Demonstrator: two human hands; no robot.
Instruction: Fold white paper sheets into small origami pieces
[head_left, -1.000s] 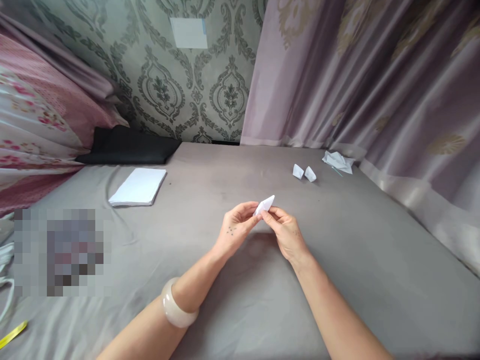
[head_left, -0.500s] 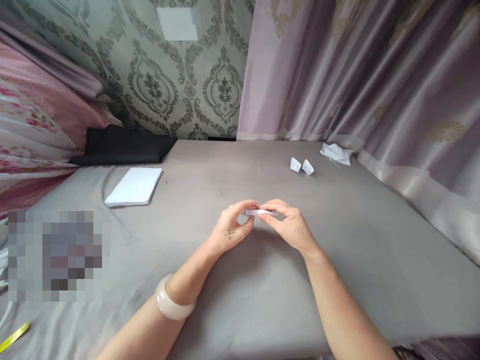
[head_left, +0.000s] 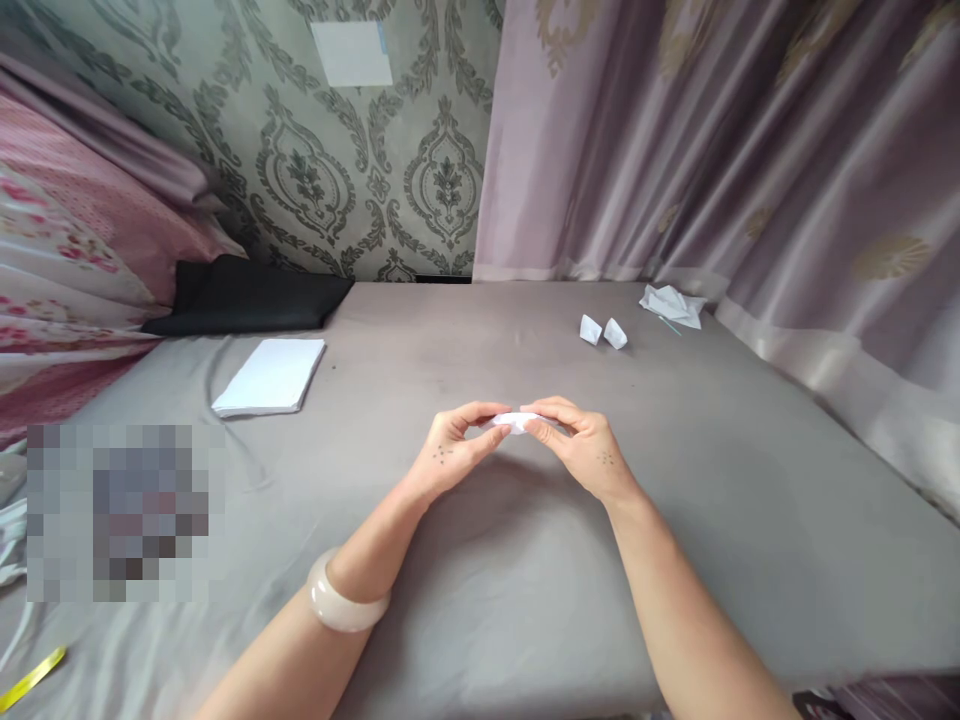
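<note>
A small piece of folded white paper is held between my two hands, above the grey cloth-covered surface. My left hand pinches its left end between thumb and fingers. On the other end, the thumb and fingers of my right hand close in the same way. The paper's front side faces me, and my fingers hide its ends and back. Farther off to the right stand two small folded white paper pieces, side by side.
A stack of white paper lies at the left, before a folded black cloth. Crumpled white paper and a thin bluish stick lie at the back right near the curtain. A yellow strip is at the lower left.
The folded paper has tilted so that more of its white front shows. My hands have moved slightly apart, with both thumbs now on its near side.
</note>
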